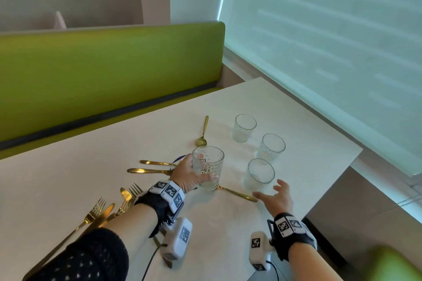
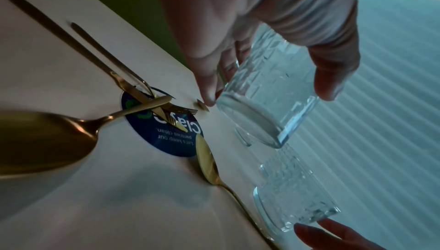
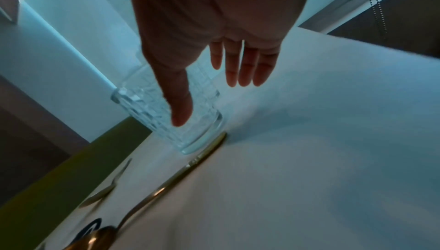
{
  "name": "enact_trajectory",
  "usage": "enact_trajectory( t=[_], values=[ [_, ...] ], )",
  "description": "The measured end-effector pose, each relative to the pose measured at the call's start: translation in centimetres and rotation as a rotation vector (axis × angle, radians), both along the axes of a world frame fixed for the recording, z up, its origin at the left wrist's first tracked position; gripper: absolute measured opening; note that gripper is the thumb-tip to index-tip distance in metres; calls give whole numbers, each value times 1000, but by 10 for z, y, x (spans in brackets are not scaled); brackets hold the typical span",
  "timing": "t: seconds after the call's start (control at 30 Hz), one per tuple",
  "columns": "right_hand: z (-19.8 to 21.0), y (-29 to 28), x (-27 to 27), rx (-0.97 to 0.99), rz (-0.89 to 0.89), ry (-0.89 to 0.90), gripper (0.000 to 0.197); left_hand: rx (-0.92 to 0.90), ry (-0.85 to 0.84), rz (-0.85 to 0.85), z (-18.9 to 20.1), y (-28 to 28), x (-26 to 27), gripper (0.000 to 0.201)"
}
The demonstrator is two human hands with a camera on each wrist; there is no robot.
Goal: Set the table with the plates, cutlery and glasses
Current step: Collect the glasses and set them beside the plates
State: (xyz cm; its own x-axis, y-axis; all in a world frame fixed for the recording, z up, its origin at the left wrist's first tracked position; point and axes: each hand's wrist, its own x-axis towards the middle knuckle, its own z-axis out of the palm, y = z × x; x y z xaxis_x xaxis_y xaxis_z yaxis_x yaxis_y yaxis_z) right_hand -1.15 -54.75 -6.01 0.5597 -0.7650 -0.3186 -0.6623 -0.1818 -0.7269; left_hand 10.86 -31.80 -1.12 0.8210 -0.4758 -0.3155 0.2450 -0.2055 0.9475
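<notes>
My left hand (image 1: 201, 172) grips a clear patterned glass (image 1: 208, 166) by its side, near the table's middle; in the left wrist view the glass (image 2: 266, 107) is tilted between thumb and fingers (image 2: 204, 84). My right hand (image 1: 271, 191) is open with spread fingers, just short of the nearest standing glass (image 1: 260, 173) and holding nothing. Two more glasses (image 1: 244, 128) (image 1: 271, 148) stand behind it. Gold cutlery lies scattered: a spoon (image 1: 202, 134), a spoon handle (image 1: 237, 194) under the held glass, and forks and knives (image 1: 100, 212) by my left forearm.
The white table (image 1: 308, 125) ends at its right edge close to the glasses, with a window blind (image 1: 331, 41) beyond. A green bench (image 1: 102, 70) runs along the far side. A round blue sticker (image 2: 166, 137) lies under crossed cutlery.
</notes>
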Motion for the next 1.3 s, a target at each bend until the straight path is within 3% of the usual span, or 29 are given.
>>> enact_trajectory(
  t=[0.2,0.4,0.6,0.87,1.17,1.23,1.3],
  values=[
    [-13,-4,25,-52,63,-32,101,-9,49,73,-10,-3,7,80],
    [-17,2,33,-130,68,-57,81,-25,54,126,-9,15,5,73],
    [7,39,36,-184,103,-127,73,-6,68,220,-19,71,-9,88],
    [49,198,36,-78,345,-222,76,90,41,426,-24,201,-52,99],
    [30,400,25,25,690,-100,79,218,36,676,-28,374,-111,122],
    [25,435,24,26,741,-68,79,258,47,736,-31,409,-123,119],
    [20,466,23,16,786,-29,80,309,63,801,-34,441,-135,104]
  ],
)
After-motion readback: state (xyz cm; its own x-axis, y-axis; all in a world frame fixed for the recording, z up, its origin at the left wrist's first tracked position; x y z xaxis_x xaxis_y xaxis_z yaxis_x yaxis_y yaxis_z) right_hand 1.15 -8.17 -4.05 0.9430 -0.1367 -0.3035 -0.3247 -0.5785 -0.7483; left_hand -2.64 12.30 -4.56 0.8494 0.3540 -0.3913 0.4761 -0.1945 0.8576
